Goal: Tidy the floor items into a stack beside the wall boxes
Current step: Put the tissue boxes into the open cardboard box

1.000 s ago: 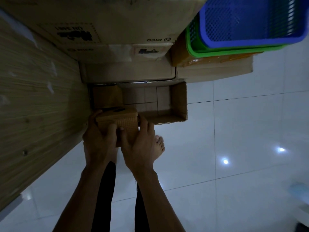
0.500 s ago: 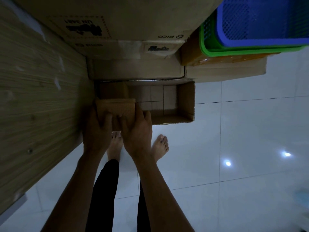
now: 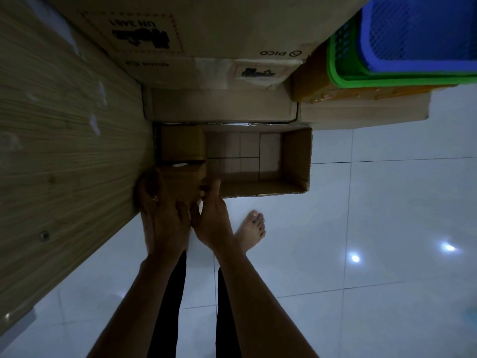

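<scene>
A small brown cardboard box [image 3: 180, 180] with an oval hole in its top is gripped by both hands at the near left corner of an open cardboard carton [image 3: 296, 158]. My left hand [image 3: 161, 213] wraps its left side, my right hand [image 3: 210, 215] holds its right side with the thumb up along the edge. A second small brown box [image 3: 182, 143] sits inside the carton just beyond it. Large stacked cardboard boxes [image 3: 219, 104] stand against the wall behind.
A wood-grain panel [image 3: 64, 151] runs along the left, tight against the carton. A blue basket [image 3: 418, 34] nested in a green one [image 3: 340, 71] rests on boxes at the upper right. White glossy floor tiles [image 3: 374, 228] stretch to the right; my bare foot [image 3: 251, 228] stands near the carton.
Both hands have carried the small box forward and down, from above the carton's near edge into its left near corner.
</scene>
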{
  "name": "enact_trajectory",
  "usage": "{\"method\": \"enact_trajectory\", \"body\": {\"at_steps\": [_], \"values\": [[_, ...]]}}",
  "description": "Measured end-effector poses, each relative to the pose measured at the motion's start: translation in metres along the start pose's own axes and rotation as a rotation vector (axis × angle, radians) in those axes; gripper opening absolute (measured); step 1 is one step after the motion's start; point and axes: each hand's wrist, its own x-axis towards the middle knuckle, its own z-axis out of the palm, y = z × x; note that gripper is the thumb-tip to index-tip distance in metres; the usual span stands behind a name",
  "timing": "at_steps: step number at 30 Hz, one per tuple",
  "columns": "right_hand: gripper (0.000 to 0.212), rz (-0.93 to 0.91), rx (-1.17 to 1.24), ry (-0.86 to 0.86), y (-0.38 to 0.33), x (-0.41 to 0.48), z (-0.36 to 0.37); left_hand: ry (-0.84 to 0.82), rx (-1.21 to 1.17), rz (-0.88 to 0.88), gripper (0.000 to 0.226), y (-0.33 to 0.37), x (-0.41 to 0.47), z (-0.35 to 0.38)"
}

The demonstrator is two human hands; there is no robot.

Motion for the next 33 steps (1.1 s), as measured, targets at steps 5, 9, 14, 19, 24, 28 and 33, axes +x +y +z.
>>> {"method": "enact_trajectory", "body": {"at_steps": [5, 9, 14, 19, 24, 28, 33], "values": [[0.052, 0.012, -0.042, -0.015, 0.008, 0.011, -0.002, -0.073, -0.130, 0.042, 0.077, -0.013, 0.003, 0.011], [0.067, 0.052, -0.233, -0.135, 0.010, 0.033, 0.003, -0.161, -0.161, -0.017, 0.075, -0.018, 0.014, 0.020], [0.076, 0.038, -0.441, -0.117, 0.013, 0.042, 0.007, -0.272, -0.122, -0.037, 0.066, -0.023, 0.032, 0.026], [0.048, -0.218, -0.617, -0.166, 0.031, 0.025, 0.005, -0.348, -0.165, -0.114, 0.064, -0.024, 0.044, 0.045], [0.062, -0.168, -0.682, -0.331, 0.048, 0.028, -0.007, -0.358, -0.103, -0.135, 0.066, -0.029, 0.049, 0.060], [0.061, -0.177, -0.571, -0.222, 0.049, 0.017, -0.020, -0.308, -0.078, -0.123, 0.071, -0.022, 0.041, 0.054], [0.062, 0.006, -0.370, 0.065, 0.027, -0.037, -0.081, -0.226, -0.130, -0.015, 0.069, 0.035, -0.013, 0.012]]}}
